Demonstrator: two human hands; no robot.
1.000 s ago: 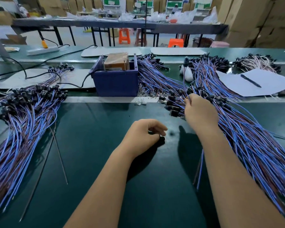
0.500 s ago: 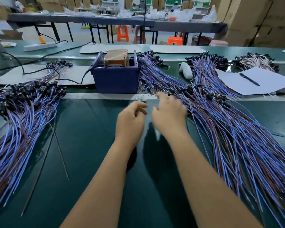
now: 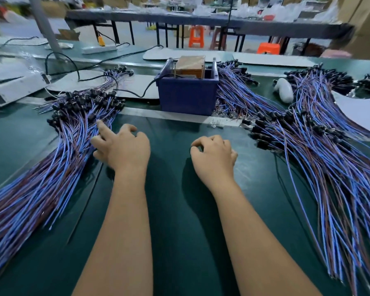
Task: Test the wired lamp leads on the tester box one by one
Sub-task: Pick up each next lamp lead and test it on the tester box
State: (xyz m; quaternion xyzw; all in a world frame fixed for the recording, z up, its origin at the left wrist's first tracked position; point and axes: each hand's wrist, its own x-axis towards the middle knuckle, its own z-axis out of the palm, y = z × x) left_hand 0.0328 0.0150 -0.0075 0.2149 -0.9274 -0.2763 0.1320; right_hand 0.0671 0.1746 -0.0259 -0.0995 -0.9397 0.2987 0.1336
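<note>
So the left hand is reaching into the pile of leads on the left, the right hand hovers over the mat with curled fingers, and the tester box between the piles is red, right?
Not quite: in the head view the tester box is dark blue, not red. The rest holds: the left hand touches the left pile of leads, and the right hand is curled over the green mat.

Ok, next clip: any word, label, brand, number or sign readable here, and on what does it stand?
None can be read.
Dark blue plastic tester box: no print visible on its front.
Brown taped block inside the box: surface blurred, no text made out.
White paper sheet with a pen: looks blank.
White device at far left: dark panels too blurred to read.
</note>
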